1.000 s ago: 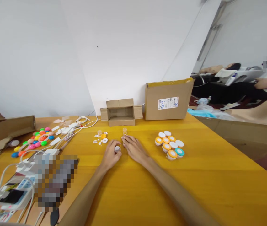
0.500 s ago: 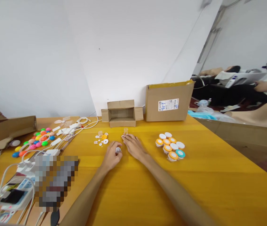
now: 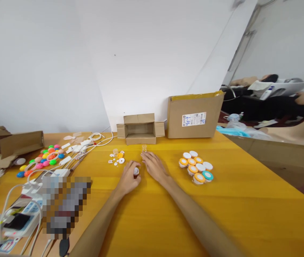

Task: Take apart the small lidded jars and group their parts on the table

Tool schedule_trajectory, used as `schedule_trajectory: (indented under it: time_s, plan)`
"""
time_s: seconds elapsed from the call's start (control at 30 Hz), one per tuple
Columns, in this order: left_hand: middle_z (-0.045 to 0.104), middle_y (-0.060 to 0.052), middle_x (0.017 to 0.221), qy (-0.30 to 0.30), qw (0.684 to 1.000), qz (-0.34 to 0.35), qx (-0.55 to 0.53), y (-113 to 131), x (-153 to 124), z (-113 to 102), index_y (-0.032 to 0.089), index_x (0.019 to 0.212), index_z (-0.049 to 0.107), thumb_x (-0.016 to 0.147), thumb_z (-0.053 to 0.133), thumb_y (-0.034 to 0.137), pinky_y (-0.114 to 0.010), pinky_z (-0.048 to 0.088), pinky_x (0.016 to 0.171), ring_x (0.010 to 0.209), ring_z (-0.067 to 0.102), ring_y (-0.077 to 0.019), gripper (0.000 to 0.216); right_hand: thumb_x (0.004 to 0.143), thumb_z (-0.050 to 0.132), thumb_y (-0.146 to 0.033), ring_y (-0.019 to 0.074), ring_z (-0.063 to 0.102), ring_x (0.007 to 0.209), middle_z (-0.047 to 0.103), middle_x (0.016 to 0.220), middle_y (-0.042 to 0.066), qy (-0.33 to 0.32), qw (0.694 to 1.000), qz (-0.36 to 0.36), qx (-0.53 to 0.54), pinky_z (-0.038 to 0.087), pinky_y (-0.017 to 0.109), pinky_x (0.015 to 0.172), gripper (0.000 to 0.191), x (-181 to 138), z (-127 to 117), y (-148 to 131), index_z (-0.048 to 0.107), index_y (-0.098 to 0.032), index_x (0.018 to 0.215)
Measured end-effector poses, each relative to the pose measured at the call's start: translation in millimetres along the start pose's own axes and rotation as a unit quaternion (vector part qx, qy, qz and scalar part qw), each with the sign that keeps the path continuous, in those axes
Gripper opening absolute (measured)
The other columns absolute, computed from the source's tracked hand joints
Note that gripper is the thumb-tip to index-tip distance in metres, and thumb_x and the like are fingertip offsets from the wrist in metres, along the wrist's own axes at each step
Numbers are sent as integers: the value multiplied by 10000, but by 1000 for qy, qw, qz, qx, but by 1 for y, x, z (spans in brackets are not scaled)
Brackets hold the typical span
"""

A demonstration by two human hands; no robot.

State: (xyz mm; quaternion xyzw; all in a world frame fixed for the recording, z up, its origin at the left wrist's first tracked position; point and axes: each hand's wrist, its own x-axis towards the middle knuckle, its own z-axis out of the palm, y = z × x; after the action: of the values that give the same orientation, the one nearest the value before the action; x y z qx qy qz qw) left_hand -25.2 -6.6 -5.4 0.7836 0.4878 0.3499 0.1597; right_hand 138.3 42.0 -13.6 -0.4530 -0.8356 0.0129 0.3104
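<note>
Your left hand (image 3: 128, 179) grips a small round whitish piece (image 3: 136, 171) over the wooden table (image 3: 146, 221); hold it steady. Your right hand (image 3: 154, 167) lies near a clear cup (image 3: 144, 147), its grip impossible to tell.

Bright, even light from a source I cannot see washes the white wall (image 3: 138, 78) on my remote feed, while the inside of the small open carton (image 3: 140, 130) falls into soft shade and faint shadows gather under the left hand (image 3: 128, 177) and right hand (image 3: 154, 166) on the orange-brown tabletop (image 3: 152, 225). The wide lens stretches the forearms (image 3: 100, 216) toward the lower edge, where their outlines blur, and the small pale piece (image 3: 136, 171) at the left hand lacks fine detail. Coarse pixel blocks mask a dark object (image 3: 68, 205) at lower left, and I cannot read the shipping label's (image 3: 194, 119) smallest print.
</note>
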Motion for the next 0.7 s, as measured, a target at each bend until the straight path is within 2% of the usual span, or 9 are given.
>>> schedule_trajectory:
  time_s: [0.3, 0.53, 0.7]
  plan:
    - [609, -50, 973, 2, 999, -12, 41, 1, -2, -5, 225, 990, 577, 681, 524, 49, -397, 476, 914, 993, 584, -244, 360, 901, 440, -63, 233, 602, 1013, 696, 1102, 98, -2, 999, -3, -50, 501, 358, 850, 332, -6, -3, -4, 678, -214, 1078]
    - [626, -44, 958, 2, 1000, -9, 18, 2, -1, -5, 222, 976, 575, 703, 511, 53, -374, 481, 896, 959, 595, -228, 327, 905, 490, -87, 237, 575, 1092, 681, 1166, 97, -27, 999, -10, -35, 474, 360, 883, 277, -4, -6, -8, 675, -208, 1072]
    - [635, -48, 965, 5, 1000, 2, 10, -1, -1, -3, 220, 969, 581, 711, 518, 60, -378, 486, 883, 946, 599, -230, 310, 928, 494, -145, 241, 563, 1137, 660, 1239, 111, -17, 1000, -8, -15, 463, 376, 907, 304, -4, -6, -7, 641, -209, 1187]
